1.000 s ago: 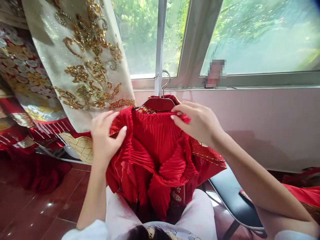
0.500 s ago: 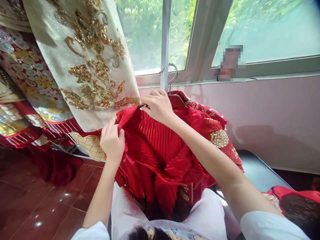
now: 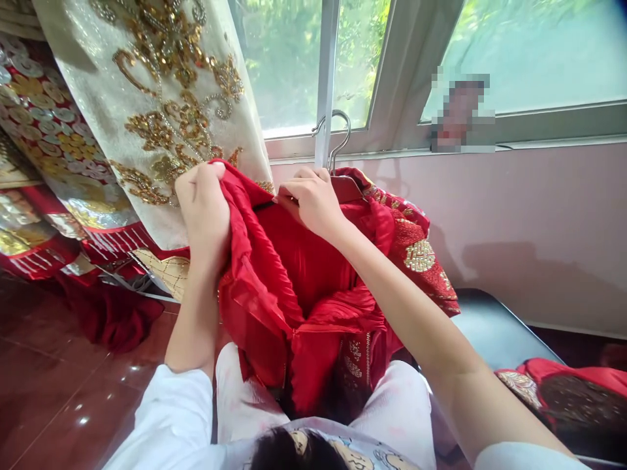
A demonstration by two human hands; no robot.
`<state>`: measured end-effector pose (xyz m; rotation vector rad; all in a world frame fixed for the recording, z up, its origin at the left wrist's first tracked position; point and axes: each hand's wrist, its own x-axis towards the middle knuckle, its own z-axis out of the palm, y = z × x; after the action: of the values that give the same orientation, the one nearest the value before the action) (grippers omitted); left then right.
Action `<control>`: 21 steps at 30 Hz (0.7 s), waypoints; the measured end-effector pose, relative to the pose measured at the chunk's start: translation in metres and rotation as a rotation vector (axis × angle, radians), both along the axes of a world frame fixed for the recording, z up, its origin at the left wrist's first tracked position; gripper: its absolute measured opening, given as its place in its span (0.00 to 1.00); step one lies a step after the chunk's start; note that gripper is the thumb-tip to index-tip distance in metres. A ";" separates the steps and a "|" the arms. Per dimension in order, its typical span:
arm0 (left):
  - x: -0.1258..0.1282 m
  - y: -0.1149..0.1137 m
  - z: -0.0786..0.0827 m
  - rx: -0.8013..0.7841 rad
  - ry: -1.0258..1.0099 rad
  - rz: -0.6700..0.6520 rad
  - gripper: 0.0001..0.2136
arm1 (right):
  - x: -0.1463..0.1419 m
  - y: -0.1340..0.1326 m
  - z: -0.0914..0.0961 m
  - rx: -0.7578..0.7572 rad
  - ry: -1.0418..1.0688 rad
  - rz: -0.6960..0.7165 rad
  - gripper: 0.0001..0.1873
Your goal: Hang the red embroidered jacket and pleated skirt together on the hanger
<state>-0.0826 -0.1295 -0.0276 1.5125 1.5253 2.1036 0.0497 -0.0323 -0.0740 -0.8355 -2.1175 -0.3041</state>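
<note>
A red pleated garment with gold embroidery lies bunched over my lap, on a dark red hanger with a metal hook. My left hand is closed on the garment's left waist edge and holds it lifted. My right hand is closed on the cloth at the hanger's left end, fingers pinching it there. The hanger's middle and left end are hidden under my right hand and the fabric.
A cream cloth with gold sequin embroidery hangs at the left, with other red and gold garments behind it. A window frame and pink wall stand ahead. A dark bench and another red garment lie at the right. The floor is red tile.
My left hand has lifted the garment's left edge up and closed into a fist on it. My right hand moved from the right side to the hanger's left end and stays there.
</note>
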 end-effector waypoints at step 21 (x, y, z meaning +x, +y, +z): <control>0.020 -0.027 -0.187 -0.387 0.662 0.311 0.21 | 0.117 -0.091 -0.176 -0.665 0.587 -0.612 0.12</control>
<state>-0.0629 -0.1568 -0.2147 2.0147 2.3453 1.3305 0.1666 -0.1233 -0.2505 -1.7174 -1.3584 0.3370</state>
